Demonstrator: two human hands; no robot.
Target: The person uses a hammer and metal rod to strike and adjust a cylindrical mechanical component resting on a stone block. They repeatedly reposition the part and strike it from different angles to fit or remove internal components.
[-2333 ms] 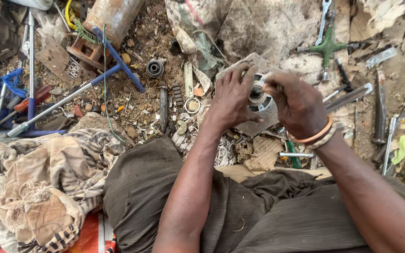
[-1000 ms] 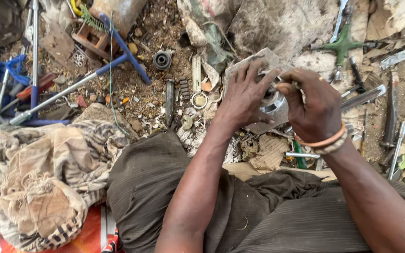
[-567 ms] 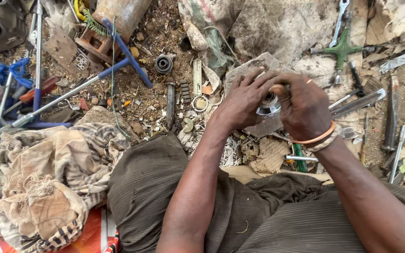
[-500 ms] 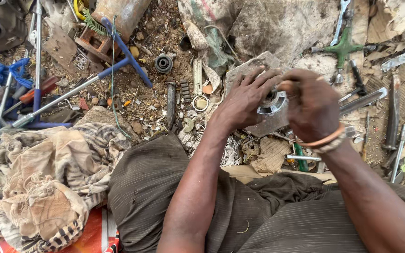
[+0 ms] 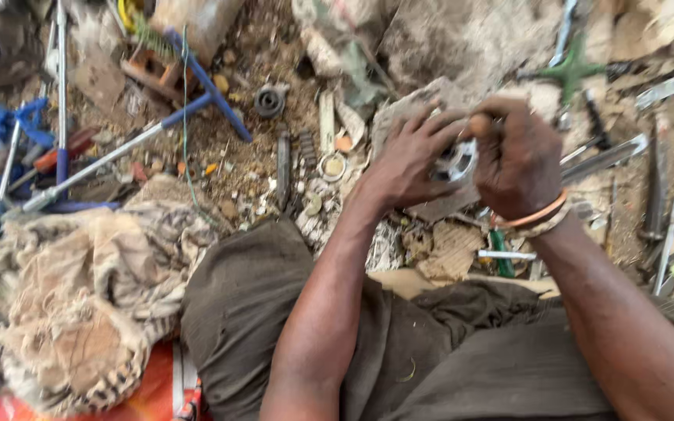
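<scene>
Scrap litters the ground around the round metal part (image 5: 455, 161) — a small bearing (image 5: 270, 100) well left, a green cross wrench (image 5: 572, 70) above-right. The shiny, ribbed part is clasped between the left hand (image 5: 409, 158) and the right hand (image 5: 518, 158) — fingers hide most of it.

No labels, signs or screens visible. One possible package: a red-orange printed plastic wrapper (image 5: 146, 394) at the lower left, beneath cloth.

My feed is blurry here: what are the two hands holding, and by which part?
Both grip one round silvery metal part. The left hand clasps its left rim; the right hand closes over its right side and top. The exact finger contact is blurred.
</scene>
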